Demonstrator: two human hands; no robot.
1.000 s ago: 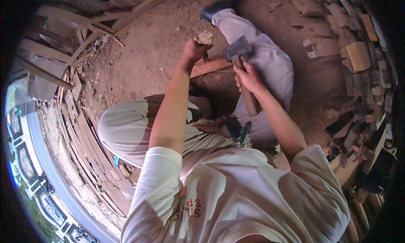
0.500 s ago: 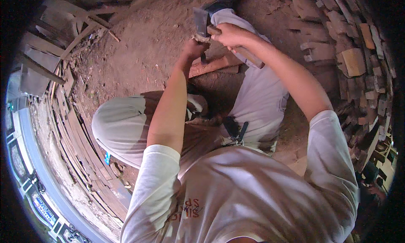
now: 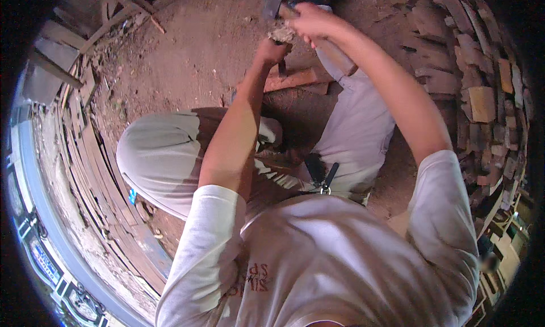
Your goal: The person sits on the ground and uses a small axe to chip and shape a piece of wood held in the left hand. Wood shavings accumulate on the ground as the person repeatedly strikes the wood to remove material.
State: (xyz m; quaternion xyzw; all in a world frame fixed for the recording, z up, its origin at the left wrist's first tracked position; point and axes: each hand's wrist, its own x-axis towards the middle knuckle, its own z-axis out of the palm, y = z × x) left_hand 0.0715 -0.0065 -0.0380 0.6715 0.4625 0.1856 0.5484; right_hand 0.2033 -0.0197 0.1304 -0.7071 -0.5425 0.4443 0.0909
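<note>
Near the top of the view, my right hand [image 3: 315,23] is wrapped round the wooden handle of a hatchet-like tool [image 3: 275,3] with a broad dark blade. Just below it, my left hand [image 3: 272,52] is closed in a fist round what looks like a chisel [image 3: 281,33], upright, its pale top frayed. A dark shank shows under the fist and runs down to a reddish wooden block [image 3: 295,80] on the ground. Whether its tip cuts into the wood is too small to tell. The hatchet is just above the frayed top.
My legs in pale trousers [image 3: 357,114] lie on both sides of the block, on brown dirt ground [image 3: 176,60]. Stacked wood pieces [image 3: 482,103] rise on the right. Long boards [image 3: 102,174] lie at left, and timber framing [image 3: 62,29] stands at the upper left.
The whole scene has shifted in the view, with both hands now higher up. The hatchet has lifted slightly from the chisel's frayed top. Both grips are the same.
</note>
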